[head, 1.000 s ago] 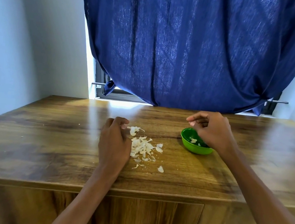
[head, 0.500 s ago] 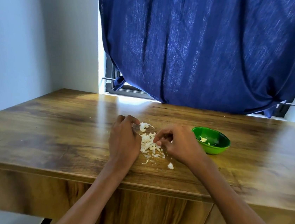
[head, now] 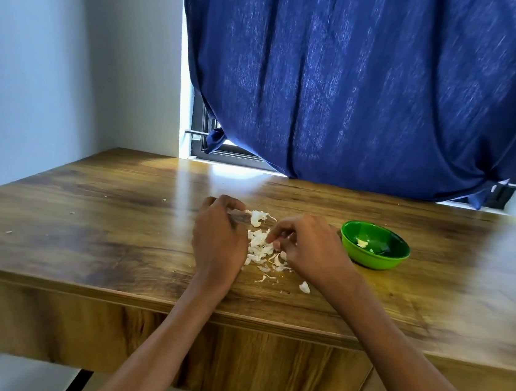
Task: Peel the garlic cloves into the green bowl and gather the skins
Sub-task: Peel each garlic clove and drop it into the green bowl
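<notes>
Right hand (head: 309,252) grip pinches at the skins (head: 258,248) piled on the tabletop (head: 85,230); left hand (head: 218,239) curled beside them, grip contents unclear. Green bowl (head: 375,246), just right, holds peeled bits. Likely the gathering step; next, sweep strays inward.

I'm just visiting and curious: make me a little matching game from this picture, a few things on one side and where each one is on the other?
Things:
1. green bowl
2. pile of garlic skins
3. blue curtain
4. left hand

Places:
A. hanging over the window behind the table
B. between the two hands
C. on the table, right of the right hand
D. left of the skins

Pairs: 1-C, 2-B, 3-A, 4-D
</notes>
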`<state>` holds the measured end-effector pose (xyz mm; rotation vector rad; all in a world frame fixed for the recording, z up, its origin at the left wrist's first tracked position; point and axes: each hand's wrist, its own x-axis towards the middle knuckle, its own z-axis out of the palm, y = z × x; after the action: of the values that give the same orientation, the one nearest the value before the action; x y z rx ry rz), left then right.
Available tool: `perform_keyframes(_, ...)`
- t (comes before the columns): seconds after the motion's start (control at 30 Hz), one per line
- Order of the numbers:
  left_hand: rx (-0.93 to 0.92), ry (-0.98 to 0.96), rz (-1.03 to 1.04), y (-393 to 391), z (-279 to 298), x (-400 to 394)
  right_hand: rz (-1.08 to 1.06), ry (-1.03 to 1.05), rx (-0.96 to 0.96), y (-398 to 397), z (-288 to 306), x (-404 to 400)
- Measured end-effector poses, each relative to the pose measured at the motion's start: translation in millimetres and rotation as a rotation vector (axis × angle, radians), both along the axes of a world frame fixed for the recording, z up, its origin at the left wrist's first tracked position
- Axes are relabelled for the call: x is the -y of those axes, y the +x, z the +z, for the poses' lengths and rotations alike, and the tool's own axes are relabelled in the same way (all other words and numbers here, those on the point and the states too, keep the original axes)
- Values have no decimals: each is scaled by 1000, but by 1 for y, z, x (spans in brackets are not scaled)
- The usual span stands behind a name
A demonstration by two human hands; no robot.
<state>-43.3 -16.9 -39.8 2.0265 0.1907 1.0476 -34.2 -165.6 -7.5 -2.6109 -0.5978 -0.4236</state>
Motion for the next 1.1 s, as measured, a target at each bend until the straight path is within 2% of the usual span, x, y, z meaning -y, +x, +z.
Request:
perform_keyframes(0.2, 33, -124, 10, -2, 2, -3, 88, -11, -32, -1, -5, -18)
perform_keyframes(0.4, 18, -161, 1, 0, 2, -3, 43, -149, 29, -1, -10, -26)
perform_keyframes(0.6, 19, -160, -5, 2, 1, -3, 65, -126, 21, -1, -11, -23)
perform_keyframes(0.7, 12, -176, -44, 2, 2, -3, 87, 83, -47, -1, -9, -19)
perform_keyframes(0.83, 36, -234, -170, 1, 3, 0, 103, 495, -143, 2, -8, -7)
perform_keyframes(0.97, 89, -187, -286, 3, 3, 3, 79, 909, -409, 1, -10, 0)
perform_keyframes(1.1, 141, -111, -391, 2, 2, 6, 64, 1088, -541, 3, -13, 7)
